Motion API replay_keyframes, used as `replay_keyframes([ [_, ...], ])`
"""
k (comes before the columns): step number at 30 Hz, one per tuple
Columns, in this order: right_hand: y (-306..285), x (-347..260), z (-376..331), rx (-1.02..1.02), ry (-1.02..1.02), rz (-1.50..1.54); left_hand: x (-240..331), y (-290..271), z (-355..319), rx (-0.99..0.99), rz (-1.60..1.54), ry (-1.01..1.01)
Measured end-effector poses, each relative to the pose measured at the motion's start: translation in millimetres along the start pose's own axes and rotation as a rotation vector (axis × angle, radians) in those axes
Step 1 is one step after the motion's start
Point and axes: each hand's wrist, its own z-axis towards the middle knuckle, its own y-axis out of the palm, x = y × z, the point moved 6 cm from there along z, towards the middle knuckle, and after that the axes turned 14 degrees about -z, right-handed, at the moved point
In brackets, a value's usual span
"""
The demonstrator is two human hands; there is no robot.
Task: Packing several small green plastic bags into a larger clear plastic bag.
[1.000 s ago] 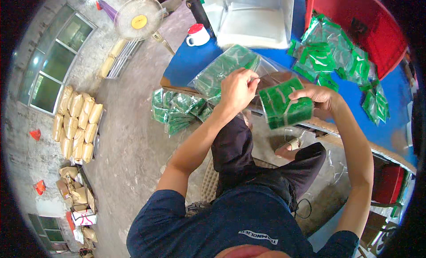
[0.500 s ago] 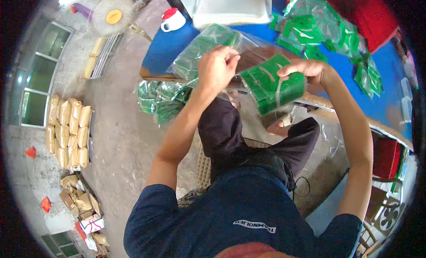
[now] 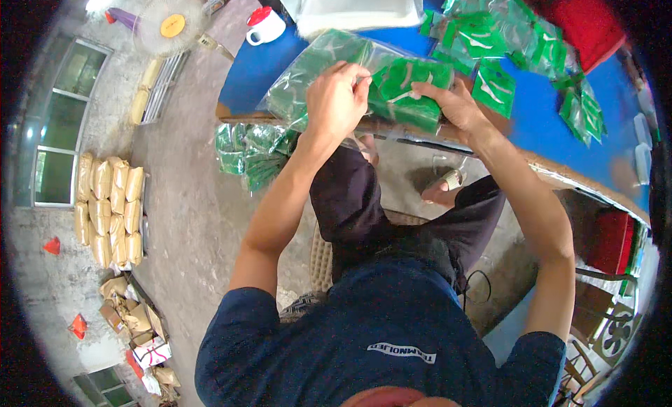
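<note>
My left hand (image 3: pixel 337 99) is closed, thumb against fingers, at the edge of a large clear plastic bag (image 3: pixel 297 74) lying over the table's front edge. Green packets show through the film of this bag. My right hand (image 3: pixel 458 107) grips a stack of green packets (image 3: pixel 402 109) with white curved marks, thumb on top. The stack is at the bag's right end, partly under its film; how deep it sits inside I cannot tell.
The blue table (image 3: pixel 542 130) holds loose green packets (image 3: pixel 479 39), clear bags (image 3: pixel 357 8), a red-lidded white mug (image 3: pixel 266 25) and a red container (image 3: pixel 577 22). Filled bags (image 3: pixel 255 155) are below its left edge. A fan (image 3: pixel 171 25) and brown sacks (image 3: pixel 108 211) stand left.
My right hand has moved left and up with the green stack, bringing it from beside the bag to the bag's right end. My left hand stays at the bag.
</note>
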Motion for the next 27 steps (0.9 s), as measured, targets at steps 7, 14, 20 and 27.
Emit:
replay_keyframes([
  [7, -34, 3, 8, 0.264, -0.209, -0.266, 8, -1, 9, -0.013, 0.050, 0.033],
  [14, -20, 0, -2, 0.340, -0.198, -0.286, 5, 2, 9, -0.056, 0.093, 0.002],
  [20, -6, 28, 11, 0.281, -0.142, -0.316, 8, 14, 5, -0.028, 0.038, 0.031],
  [27, 28, 16, -5, 0.179, -0.039, -0.082, 9, 6, 0, -0.026, 0.088, 0.043],
])
